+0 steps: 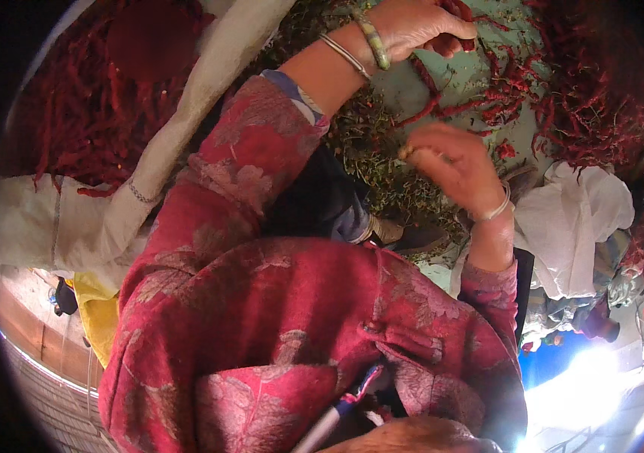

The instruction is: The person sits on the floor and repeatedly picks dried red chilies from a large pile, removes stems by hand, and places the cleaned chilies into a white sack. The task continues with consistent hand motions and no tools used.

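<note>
The stem litter [390,181], a green-brown scatter in front of the person's body, is the landmark here. To its right runs a pale green sheet [458,84], its bare surface showing in patches between loose chillies [499,94]; that strip is the most open room near the hands. The sheet's far side runs out of view, and beyond its right part the chilli heap [593,83] closes the space. To the left of the litter, the thick, rounded edge of a white sack [205,79] slants like a low wall, with more chillies [73,124] behind it. On the litter's near side sits a shoe [420,238], and farther right a white cloth [578,219] bulges.

Two main masses of chillies show, one on each side of the litter; single pods are too many to count. Three bangles are visible: a green one [372,39] and a silvery one [346,57] on the left wrist, and a pale one [498,205] on the right.

The left hand [420,26] reaches past the litter's far right side, fingers curled and thumb pressed against red chillies [458,9]. The right hand [454,160] hovers by the litter's right edge, wrist bent, fingers folded inward; whether they pinch anything, I cannot tell.
</note>
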The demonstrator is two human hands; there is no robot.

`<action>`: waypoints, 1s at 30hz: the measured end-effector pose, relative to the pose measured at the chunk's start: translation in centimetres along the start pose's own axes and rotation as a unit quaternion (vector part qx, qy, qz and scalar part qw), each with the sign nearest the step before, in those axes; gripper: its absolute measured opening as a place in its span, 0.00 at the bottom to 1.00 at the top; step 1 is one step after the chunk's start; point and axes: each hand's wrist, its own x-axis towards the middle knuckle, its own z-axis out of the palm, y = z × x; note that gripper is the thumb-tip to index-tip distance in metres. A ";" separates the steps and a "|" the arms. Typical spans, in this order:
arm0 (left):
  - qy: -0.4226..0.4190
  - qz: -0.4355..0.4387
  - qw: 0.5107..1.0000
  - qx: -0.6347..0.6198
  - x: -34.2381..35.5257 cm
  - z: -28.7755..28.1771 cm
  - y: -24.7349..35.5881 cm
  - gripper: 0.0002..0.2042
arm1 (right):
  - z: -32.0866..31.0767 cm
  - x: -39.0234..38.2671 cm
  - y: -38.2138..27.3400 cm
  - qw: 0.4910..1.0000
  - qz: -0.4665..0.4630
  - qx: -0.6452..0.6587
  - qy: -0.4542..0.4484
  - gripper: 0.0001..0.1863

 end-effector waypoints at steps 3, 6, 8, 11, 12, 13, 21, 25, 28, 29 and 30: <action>0.012 -0.036 0.998 0.047 -1.1 0.4 1.1 0.11 | 0.3 -0.5 5.4 0.967 0.032 -0.177 0.182 0.06; 0.000 -0.023 0.997 0.076 -0.6 0.4 0.7 0.12 | 0.9 0.0 9.7 0.936 0.171 -0.195 0.237 0.09; -0.031 -0.014 0.997 0.063 -0.3 -0.3 0.3 0.12 | 1.3 0.7 10.5 0.919 0.225 -0.213 0.243 0.11; 0.003 -0.005 0.997 0.080 -1.2 1.1 1.6 0.11 | 1.9 1.4 11.0 0.904 0.244 -0.238 0.257 0.12; 0.000 0.001 0.995 0.097 -1.4 1.1 1.7 0.11 | 1.9 1.7 11.1 0.904 0.240 -0.236 0.264 0.12; -0.005 0.006 0.993 0.115 -1.5 1.1 1.9 0.10 | 1.9 1.8 11.1 0.903 0.235 -0.234 0.271 0.12; 0.036 0.023 0.991 0.128 -1.3 0.9 1.6 0.10 | 1.5 2.0 9.4 0.894 0.129 -0.294 0.312 0.10; 0.026 0.019 0.981 0.190 -1.6 0.9 2.8 0.14 | 2.8 5.6 9.1 0.898 0.057 -0.317 0.299 0.11; 0.040 0.033 0.967 0.250 -1.5 0.9 3.0 0.21 | 2.8 7.3 9.5 0.903 0.024 -0.324 0.283 0.10; 0.024 0.036 0.970 0.240 -1.3 0.7 2.6 0.21 | 2.4 7.3 9.7 0.900 0.020 -0.327 0.287 0.10; 0.013 0.038 0.972 0.230 -1.2 0.4 2.7 0.21 | 2.2 7.6 9.6 0.899 0.011 -0.328 0.288 0.10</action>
